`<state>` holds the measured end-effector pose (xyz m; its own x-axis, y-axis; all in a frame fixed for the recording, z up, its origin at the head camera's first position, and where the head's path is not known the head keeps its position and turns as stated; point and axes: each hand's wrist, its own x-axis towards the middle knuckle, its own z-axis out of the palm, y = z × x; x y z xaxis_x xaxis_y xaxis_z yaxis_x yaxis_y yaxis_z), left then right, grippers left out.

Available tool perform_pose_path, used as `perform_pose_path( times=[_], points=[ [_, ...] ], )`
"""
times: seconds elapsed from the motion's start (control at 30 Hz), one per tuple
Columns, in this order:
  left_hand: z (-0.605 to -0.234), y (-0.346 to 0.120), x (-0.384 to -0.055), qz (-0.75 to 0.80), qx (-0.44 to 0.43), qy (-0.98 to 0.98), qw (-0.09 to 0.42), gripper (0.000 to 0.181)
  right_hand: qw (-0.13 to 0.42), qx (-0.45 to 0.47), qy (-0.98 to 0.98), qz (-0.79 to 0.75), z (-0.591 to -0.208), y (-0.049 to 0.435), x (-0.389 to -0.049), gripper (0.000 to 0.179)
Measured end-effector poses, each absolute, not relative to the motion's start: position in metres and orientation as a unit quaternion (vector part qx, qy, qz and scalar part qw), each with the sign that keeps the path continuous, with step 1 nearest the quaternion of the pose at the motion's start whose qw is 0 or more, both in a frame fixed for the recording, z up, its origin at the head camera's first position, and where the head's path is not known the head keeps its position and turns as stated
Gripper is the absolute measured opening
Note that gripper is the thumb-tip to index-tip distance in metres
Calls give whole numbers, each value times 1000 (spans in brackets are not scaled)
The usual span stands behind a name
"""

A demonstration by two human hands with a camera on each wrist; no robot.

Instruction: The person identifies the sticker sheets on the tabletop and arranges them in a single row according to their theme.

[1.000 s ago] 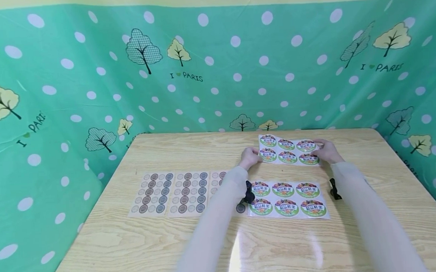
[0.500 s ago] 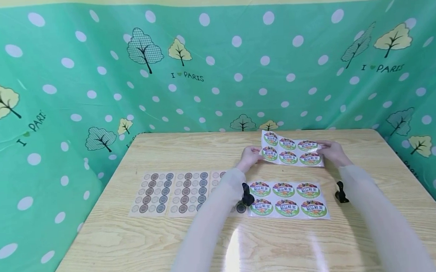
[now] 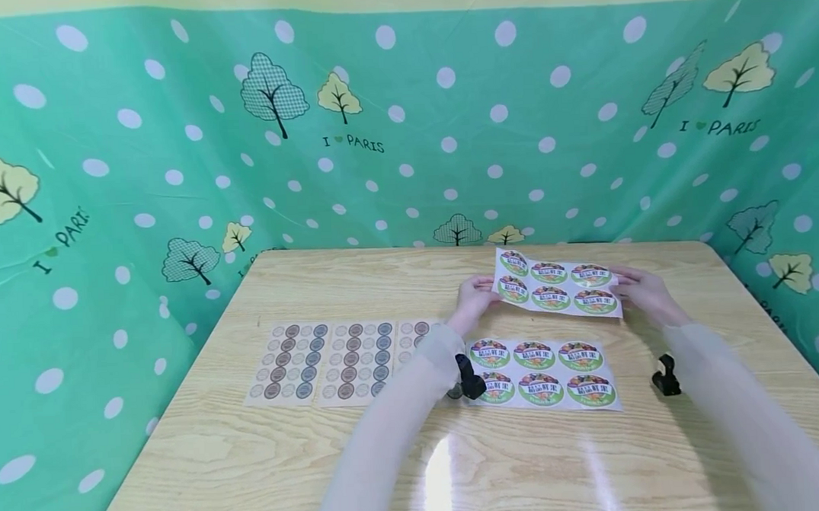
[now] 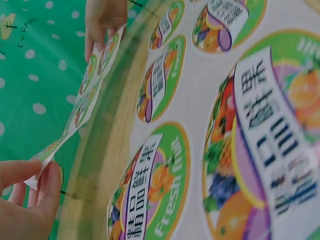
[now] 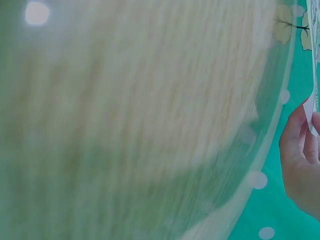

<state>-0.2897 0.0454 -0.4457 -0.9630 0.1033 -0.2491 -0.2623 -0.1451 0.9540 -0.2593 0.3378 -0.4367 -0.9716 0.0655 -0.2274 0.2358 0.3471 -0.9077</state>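
Observation:
A white sheet of oval fruit stickers (image 3: 570,274) is held up over the far part of the table, its left end curling upward. My left hand (image 3: 474,301) pinches its left edge between thumb and fingers, as the left wrist view shows with the hand (image 4: 30,195) at the sheet's near corner. At the opposite edge, my right hand (image 3: 647,294) pinches the sheet; in the right wrist view that hand (image 5: 302,157) grips a thin white edge. A second sheet of the same fruit stickers (image 3: 562,369) lies flat on the table, nearer to me.
Sheets of small round brown and grey stickers (image 3: 287,365) lie in a row to the left, partly covered by my left sleeve (image 3: 396,431). The wooden table (image 3: 206,462) ends at a green dotted curtain (image 3: 406,172). Black camera mounts (image 3: 666,375) sit on my wrists.
Both hands have shifted to the right with the held sheet, the right hand farther. The sheet's left end has curled up more. The flat sheets have stayed in place.

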Motion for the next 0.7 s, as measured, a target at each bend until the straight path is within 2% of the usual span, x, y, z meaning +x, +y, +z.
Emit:
perform_pose_path(
  times=[0.47,0.63,0.7],
  points=[
    [-439,56,-257,793,-61,587,153,41,115,76,762,-633,-428,367,-230,66],
    [-438,61,-245,795,-62,580,166,42,123,81,732,-665,-436,383,-225,78],
    [-439,63,-241,798,-62,575,172,41,125,82,719,-679,-445,394,-225,76]
  ],
)
